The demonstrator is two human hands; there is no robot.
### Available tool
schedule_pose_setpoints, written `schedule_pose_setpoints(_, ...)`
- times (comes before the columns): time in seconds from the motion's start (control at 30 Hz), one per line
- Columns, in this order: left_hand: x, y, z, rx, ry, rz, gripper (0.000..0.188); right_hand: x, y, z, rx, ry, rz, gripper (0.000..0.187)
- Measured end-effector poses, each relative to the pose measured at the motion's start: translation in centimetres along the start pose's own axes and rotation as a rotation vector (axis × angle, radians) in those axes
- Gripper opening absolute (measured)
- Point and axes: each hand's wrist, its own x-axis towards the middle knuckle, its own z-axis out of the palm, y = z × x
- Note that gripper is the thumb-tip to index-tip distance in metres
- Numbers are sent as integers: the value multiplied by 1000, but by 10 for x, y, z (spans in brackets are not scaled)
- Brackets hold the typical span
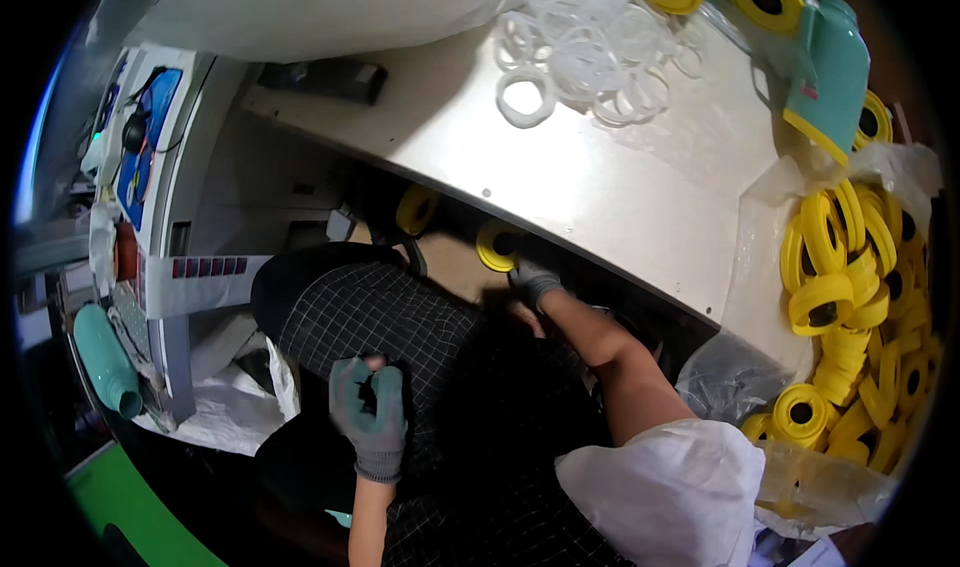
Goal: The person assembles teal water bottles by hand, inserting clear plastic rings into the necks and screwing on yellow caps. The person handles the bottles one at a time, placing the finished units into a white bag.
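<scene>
My left hand [370,407], in a grey glove with a teal palm, is raised over my dark checked clothing. Its fingers are loosely bent, with a gap between them, and nothing shows in them. Below the front edge of the table, my gloved right hand [533,281] reaches into shadow. Right beside it is a yellow ring-shaped part [497,246] with a dark centre. The right fingers are dim and partly hidden, so whether they grip that part is unclear. Another yellow ring-shaped part [416,210] lies farther left under the table.
On the white table [420,127] is a pile of translucent rings [580,57]. A teal container with a yellow rim [828,77] stands at the far right. Below it, a clear bag holds many yellow parts [830,267]. A teal bottle [105,360] lies at the left.
</scene>
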Motion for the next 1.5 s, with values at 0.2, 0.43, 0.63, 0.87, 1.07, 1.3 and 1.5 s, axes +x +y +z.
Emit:
schedule_pose_setpoints(0.2, -6, -11, -12, 71, 51, -22, 11, 17, -24, 9, -139, -36, -89, 52)
schedule_pose_setpoints(0.43, 2, -5, -9, 156, 9, -14, 14, 63, -54, 29, -54, -188, -124, 45)
schedule_pose_setpoints(0.63, -1, -3, -4, 201, 38, 6, 13, 49, -60, 53, 57, -260, -112, 40)
schedule_pose_setpoints(0.87, -8, -8, -2, 187, 67, 37, 13, -17, -90, -23, 194, 44, -396, 41)
schedule_pose_setpoints(1.07, -6, -16, -2, 132, 54, 122, 17, -140, -155, -247, 407, 648, -904, 33)
schedule_pose_setpoints(1.3, -6, -18, -7, 62, 94, 175, 18, -183, -134, -357, -308, 1255, -239, 66)
schedule_pose_setpoints(1.5, -8, -26, -14, 101, 89, 147, 25, -114, -210, -273, 437, 547, -609, 27)
